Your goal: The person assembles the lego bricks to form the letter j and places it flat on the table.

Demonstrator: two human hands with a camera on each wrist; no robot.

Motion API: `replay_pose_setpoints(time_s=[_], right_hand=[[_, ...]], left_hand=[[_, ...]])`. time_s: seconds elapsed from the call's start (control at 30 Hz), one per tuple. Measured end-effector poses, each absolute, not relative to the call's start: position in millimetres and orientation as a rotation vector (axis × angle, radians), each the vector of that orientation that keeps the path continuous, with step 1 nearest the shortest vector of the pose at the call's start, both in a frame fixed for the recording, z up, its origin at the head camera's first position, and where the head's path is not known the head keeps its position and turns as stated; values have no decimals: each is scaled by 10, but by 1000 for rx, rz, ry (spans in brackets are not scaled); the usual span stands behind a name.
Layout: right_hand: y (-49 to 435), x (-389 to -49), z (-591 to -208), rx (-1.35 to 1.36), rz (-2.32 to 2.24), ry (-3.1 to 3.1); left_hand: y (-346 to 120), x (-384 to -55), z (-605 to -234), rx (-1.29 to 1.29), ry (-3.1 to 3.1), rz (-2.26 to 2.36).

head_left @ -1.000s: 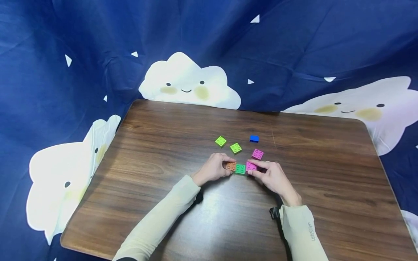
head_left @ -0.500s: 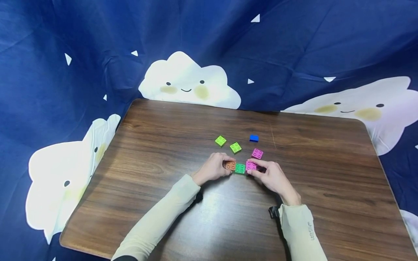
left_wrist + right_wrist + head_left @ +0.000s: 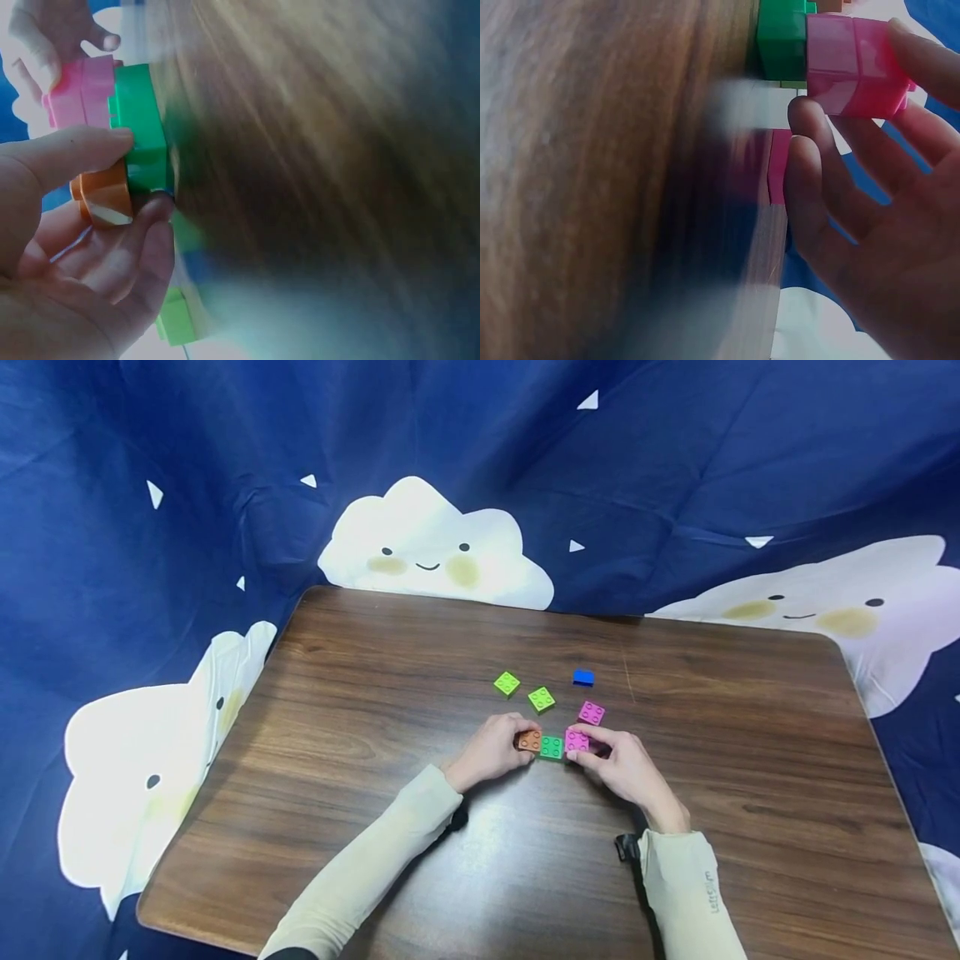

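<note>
A green brick (image 3: 551, 747) lies on the table between the two hands. On its left end sits an orange brick (image 3: 105, 187), pinched between the thumb and fingers of my left hand (image 3: 491, 747); the thumb tip overlaps the green brick in the left wrist view. My right hand (image 3: 630, 768) grips a pink block (image 3: 855, 64) at the green brick's right end. A seam across this pink block suggests two stacked bricks. Green studs show between orange and pink in the head view. Fingers partly cover both held pieces.
Beyond the hands lie two lime bricks, the left one (image 3: 507, 684) and the right one (image 3: 541, 700). A blue brick (image 3: 583, 677) and another pink brick (image 3: 591, 713) lie farther right. The wooden table (image 3: 375, 652) meets a blue curtain (image 3: 480, 427) at the back.
Both hands keep their holds at nearly the same place. The left hand and the orange brick shift very slightly; the loose bricks stay put.
</note>
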State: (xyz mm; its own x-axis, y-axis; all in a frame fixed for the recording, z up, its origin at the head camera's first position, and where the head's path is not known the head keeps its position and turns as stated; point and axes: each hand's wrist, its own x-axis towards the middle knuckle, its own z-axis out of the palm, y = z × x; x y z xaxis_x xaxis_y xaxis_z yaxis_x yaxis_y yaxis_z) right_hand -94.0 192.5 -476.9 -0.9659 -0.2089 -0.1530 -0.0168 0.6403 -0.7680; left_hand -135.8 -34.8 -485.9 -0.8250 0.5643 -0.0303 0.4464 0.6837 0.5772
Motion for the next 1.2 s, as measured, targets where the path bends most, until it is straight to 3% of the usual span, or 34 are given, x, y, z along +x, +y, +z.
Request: replay_pose_setpoints(time_s=[0.73, 1.2], right_hand=[[1982, -964, -4800, -359, -1185, 2690], [2155, -1109, -4899, -10, -1461, 2900]], left_hand=[[-343, -1360, -4852, 851, 2657, 870], [-340, -1368, -4876, 838, 2655, 864]])
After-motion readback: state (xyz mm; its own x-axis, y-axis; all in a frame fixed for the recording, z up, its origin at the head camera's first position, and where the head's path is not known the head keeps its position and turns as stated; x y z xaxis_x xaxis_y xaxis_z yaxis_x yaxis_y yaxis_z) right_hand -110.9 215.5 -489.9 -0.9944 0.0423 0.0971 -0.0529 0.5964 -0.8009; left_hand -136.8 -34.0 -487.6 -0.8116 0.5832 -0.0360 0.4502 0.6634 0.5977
